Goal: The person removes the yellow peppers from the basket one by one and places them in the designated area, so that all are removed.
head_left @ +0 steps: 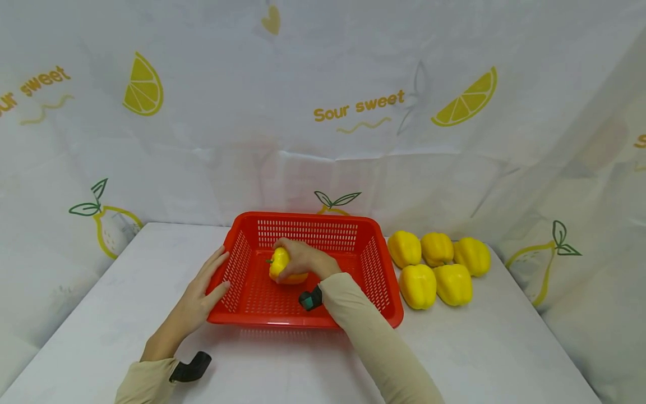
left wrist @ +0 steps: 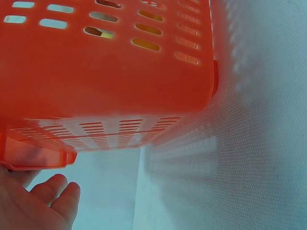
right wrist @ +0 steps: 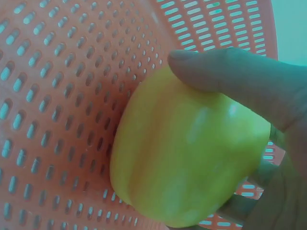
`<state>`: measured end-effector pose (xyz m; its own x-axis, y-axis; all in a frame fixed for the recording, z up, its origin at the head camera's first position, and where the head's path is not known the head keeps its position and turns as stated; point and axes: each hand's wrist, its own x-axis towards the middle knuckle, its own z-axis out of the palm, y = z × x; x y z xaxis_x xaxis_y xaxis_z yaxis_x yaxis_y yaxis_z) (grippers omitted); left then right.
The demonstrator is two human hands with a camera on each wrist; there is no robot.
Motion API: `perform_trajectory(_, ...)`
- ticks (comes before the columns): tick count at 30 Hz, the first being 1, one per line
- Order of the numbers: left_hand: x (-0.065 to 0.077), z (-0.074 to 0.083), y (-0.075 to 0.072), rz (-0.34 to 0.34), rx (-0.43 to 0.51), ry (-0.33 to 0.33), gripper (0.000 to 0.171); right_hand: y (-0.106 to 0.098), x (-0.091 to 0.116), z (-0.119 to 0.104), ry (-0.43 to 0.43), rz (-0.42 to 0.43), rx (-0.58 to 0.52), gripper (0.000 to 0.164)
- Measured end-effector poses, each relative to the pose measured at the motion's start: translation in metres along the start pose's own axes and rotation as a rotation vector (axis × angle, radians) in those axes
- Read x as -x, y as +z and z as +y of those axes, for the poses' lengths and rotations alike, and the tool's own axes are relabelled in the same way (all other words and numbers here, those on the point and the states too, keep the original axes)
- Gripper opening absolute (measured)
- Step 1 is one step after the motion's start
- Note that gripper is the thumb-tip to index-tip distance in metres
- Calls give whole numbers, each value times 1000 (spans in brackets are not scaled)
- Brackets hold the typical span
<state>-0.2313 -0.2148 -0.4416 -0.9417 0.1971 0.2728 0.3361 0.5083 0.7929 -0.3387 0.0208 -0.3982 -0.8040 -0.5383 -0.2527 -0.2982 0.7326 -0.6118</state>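
Observation:
A red plastic basket (head_left: 303, 321) with slotted walls stands on the table. Inside it my right hand (head_left: 303, 259) grips a yellow bell pepper (head_left: 279, 262), its green stem pointing left. In the right wrist view the thumb lies along one side of the pepper (right wrist: 187, 153) and the other fingers wrap behind it, close over the perforated basket floor (right wrist: 62, 115). At the basket's left rim rests my left hand (head_left: 194, 300), fingers and thumb extended. The left wrist view shows that hand (left wrist: 43, 203) beside the outside of the basket wall (left wrist: 96, 81).
Right of the basket, several yellow bell peppers (head_left: 418, 287) sit grouped in two rows on the white table (head_left: 504, 348). A white curtain (head_left: 227, 134) printed with lemons hangs close behind the table and basket.

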Motion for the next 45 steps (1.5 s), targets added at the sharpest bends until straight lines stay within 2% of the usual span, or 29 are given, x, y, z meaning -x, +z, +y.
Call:
perform_trajectory(10, -1, 0, -1, 3, -19, 21, 61, -8, 3, -7, -69, 44, 26, 70)
perform_trajectory(19, -1, 3, -3, 2, -17, 26, 60, -18, 11, -16, -71, 106, 6, 73)
perform_trajectory(26, -1, 2, -3, 5, -8, 19, 61, -22, 18, -20, -58, 154, 36, 79)
perform_trajectory(31, -1, 0, -1, 2, 15, 21, 62, -26, 28, -23, -42, 187, 1, 81)
perform_trajectory(38, -1, 0, -1, 2, 5, 33, 61, -31, 41, -23, -67, 245, -3, 77)
perform_trajectory(45, 0, 0, -1, 5, -12, 35, 60, -33, 51, -20, -85, 270, -11, 79)
